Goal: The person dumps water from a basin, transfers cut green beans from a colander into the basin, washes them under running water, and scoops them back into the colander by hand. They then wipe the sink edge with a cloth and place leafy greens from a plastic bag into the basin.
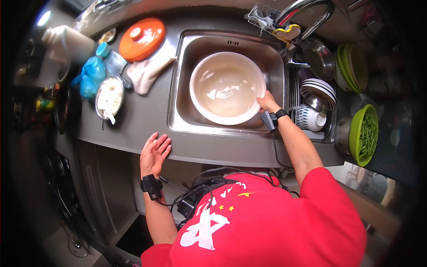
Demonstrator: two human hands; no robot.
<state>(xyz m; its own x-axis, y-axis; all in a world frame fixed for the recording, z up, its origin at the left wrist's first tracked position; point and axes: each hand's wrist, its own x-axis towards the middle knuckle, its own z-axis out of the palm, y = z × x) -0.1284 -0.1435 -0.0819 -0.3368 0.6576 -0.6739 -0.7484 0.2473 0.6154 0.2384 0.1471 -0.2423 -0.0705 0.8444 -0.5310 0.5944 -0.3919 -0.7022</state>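
A white basin (194, 91) holding cloudy water sits inside the steel sink (175, 104). My right hand (267, 103) grips the basin's right rim, its fingers closed around the edge. My left hand (155, 154) is held palm up at the counter's front edge, fingers stretched out and nothing in it. To the left of the sink, an oval dish (116, 95) of white food has a spoon (110, 116) in it.
An orange lid (143, 39), a pale cloth (149, 73) and a blue plastic bag (92, 76) lie on the left counter. Over the sink's back right corner hangs a faucet (327, 20). Stacked bowls (318, 91) and a green basket (354, 141) of green beans (368, 135) stand right.
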